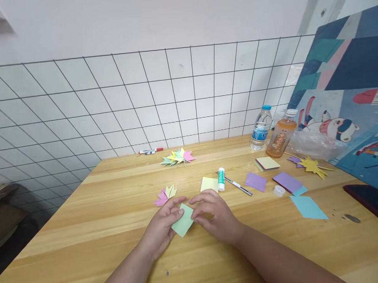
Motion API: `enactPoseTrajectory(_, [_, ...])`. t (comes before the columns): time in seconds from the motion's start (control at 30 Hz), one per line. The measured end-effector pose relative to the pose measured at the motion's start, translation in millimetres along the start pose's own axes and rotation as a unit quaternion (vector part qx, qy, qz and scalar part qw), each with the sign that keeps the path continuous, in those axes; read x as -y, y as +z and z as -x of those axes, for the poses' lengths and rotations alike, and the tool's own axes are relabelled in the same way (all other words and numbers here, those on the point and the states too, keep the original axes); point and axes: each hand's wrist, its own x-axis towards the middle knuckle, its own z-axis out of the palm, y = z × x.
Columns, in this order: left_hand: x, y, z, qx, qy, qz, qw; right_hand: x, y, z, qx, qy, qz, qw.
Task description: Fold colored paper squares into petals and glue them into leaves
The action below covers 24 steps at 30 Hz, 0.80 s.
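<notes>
A small light-green square of paper (pixel 183 221) is held above the wooden table, turned so a corner points toward me. My left hand (pixel 163 225) grips its left side, thumb on top and fingers beneath. At the paper's right corner, the thumb and fingertips of my right hand (pixel 216 216) pinch the edge. Just beyond my hands lie a pink folded paper piece (pixel 161 198) and a pale yellow folded piece (pixel 170 191). A yellow paper square (pixel 209 184) sits behind my right hand, with a glue stick (pixel 221 180) at its right edge.
A pen (pixel 238 185), purple paper (pixel 255 182), a glue cap (pixel 278 191) and blue paper (pixel 308 207) lie to the right. Behind them stand a water bottle (pixel 260 129) and an orange drink bottle (pixel 281 136). Folded paper pieces (pixel 178 157) and markers (pixel 150 151) are near the wall.
</notes>
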Motion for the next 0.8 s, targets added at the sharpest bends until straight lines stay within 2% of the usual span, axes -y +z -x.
enactPoseTrajectory(0.13, [5,-5,-4,-0.023,0.039,-0.058,0.997,3,4,2,0.023,0.0,0.002,1.0])
enactPoseTrajectory(0.23, [5,-4,-3,-0.017,0.047,-0.102,0.993,4,8,3,0.037,0.006,-0.01,0.999])
enactPoseTrajectory(0.37, [3,2,-1,-0.007,0.038,-0.156,0.987,1,9,2,0.017,0.085,-0.068,0.994])
enactPoseTrajectory(0.53, [1,7,5,0.003,0.056,-0.196,0.979,-3,10,0,0.012,0.207,-0.152,0.966])
enactPoseTrajectory(0.67, [1,7,6,0.021,0.061,-0.198,0.978,-5,13,0,0.013,0.232,-0.174,0.957])
enactPoseTrajectory(0.8, [-1,5,6,-0.018,0.033,-0.186,0.982,-6,11,0,-0.029,0.248,-0.154,0.956])
